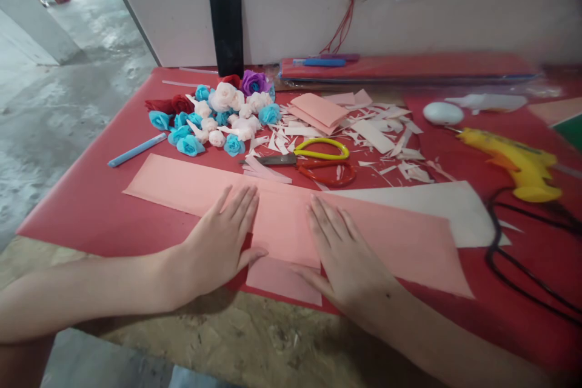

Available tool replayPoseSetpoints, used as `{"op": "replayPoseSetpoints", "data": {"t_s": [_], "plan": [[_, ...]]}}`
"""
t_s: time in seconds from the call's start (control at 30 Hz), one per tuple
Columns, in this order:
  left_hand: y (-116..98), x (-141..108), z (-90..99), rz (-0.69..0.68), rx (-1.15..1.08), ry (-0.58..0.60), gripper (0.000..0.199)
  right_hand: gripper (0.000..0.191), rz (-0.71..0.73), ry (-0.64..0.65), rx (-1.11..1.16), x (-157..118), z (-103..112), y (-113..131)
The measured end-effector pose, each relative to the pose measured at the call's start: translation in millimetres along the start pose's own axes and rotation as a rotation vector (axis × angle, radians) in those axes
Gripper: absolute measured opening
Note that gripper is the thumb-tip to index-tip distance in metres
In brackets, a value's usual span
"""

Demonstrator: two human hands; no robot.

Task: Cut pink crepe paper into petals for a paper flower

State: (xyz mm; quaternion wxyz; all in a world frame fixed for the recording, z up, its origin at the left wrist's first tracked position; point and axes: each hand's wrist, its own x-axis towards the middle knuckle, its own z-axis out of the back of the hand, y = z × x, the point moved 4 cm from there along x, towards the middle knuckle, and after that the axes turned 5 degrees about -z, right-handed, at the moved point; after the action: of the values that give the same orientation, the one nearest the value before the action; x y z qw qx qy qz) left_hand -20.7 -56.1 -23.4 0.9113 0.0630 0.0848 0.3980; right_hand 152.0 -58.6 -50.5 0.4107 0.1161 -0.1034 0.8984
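Pink paper [282, 218] lies in front of me, a long strip running left to right with a folded part in the middle. My left hand [218, 242] rests flat on its left side, fingers stretched out and thumb over the folded part. On the other side my right hand [341, 254] presses down flat, fingers extended and thumb near the lower flap [284, 282]. Neither hand grips anything. Just beyond the paper are scissors [313, 160] with one yellow and one red handle, blades pointing left.
Paper flowers [222, 112] in several colours, paper scraps [386, 133] and folded pink paper [318, 110] lie behind. A black phone [227, 33] leans on the wall. At right are a yellow glue gun [513, 160], its black cable and white paper [473, 212]. A blue pen [136, 150] lies left.
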Motion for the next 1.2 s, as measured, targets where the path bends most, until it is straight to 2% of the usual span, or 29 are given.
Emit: {"op": "replayPoseSetpoints", "data": {"t_s": [0.07,0.2,0.3,0.37,0.5,0.57,0.67,0.8,0.97,1.07,1.13,1.2], "plan": [[7,-3,5.8,0.001,0.024,0.022,0.056,0.075,0.003,0.014,-0.014,1,0,-1],[15,8,17.1,0.044,0.019,-0.092,0.05,0.074,0.004,-0.016,-0.045,1,-1,-1],[7,23,10.6,-0.115,-0.125,-0.155,0.055,0.077,-0.004,-0.025,-0.034,-1,-3,1],[0,29,0.7,-0.223,-0.214,-0.132,0.057,0.077,-0.019,-0.012,0.001,-1,-4,-1],[-3,31,-11.3,-0.232,-0.3,-0.085,0.057,0.062,-0.04,0.071,0.219,5,1,-12],[-3,30,-11.2,-0.239,-0.322,-0.079,0.061,0.05,-0.122,0.088,0.417,11,6,-23],[-1,30,-9.7,-0.246,-0.337,-0.081,0.07,0.034,-0.256,0.038,0.634,21,10,-40],[-1,30,-11.4,-0.253,-0.347,-0.086,0.078,0.024,-0.277,0.0,0.702,27,8,-48],[-1,30,-11.4,-0.232,-0.402,-0.102,0.084,0.026,-0.253,-0.036,0.715,27,2,-44],[4,31,-5.7,-0.169,-0.519,-0.143,0.09,0.028,-0.233,-0.048,0.727,28,4,-41],[12,32,-1.3,-0.083,-0.636,-0.185,0.086,0.032,-0.232,-0.052,0.749,30,6,-40],[21,33,1.7,-0.002,-0.753,-0.228,0.071,0.035,-0.24,-0.063,0.786,30,8,-39]]}}
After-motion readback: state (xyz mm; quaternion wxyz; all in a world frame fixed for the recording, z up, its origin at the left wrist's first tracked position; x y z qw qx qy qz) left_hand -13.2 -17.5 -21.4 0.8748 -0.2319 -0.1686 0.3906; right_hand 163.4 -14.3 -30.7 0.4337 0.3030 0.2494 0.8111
